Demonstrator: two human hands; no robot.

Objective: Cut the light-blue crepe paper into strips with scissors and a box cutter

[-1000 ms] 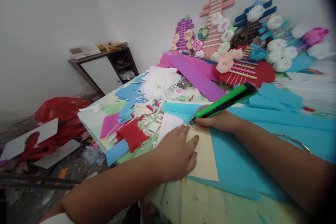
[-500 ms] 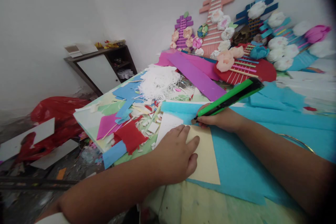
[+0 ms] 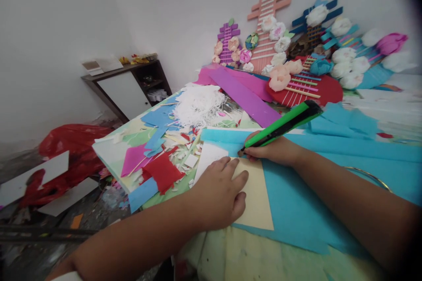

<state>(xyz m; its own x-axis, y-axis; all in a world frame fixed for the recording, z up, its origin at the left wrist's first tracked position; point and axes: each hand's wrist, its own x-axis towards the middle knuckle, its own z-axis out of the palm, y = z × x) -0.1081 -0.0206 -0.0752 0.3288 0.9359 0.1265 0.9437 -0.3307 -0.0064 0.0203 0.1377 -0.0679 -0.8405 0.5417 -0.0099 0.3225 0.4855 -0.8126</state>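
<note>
My right hand [image 3: 268, 149] grips a green and black utility knife [image 3: 280, 125], its tip down at the top edge of a cream card [image 3: 259, 193]. The card lies over a wide blue sheet [image 3: 303, 202]. My left hand [image 3: 222, 193] rests flat on the card with its fingers apart, pressing near its left side. A white piece of paper [image 3: 209, 156] shows just beyond the left fingertips, over the blue sheet. The left hand covers part of the card.
Paper scraps, a red piece [image 3: 163, 171] among them, and a heap of white string [image 3: 199, 105] lie left on the table. Behind are purple strips [image 3: 245, 96], a red guitar-shaped craft [image 3: 325, 90] and several flower-trimmed ones against the wall. A low cabinet [image 3: 123, 92] stands far left.
The view has shifted slightly. The utility knife has moved a little to the left and its back end sits slightly lower; my left hand stays in place on the card.
</note>
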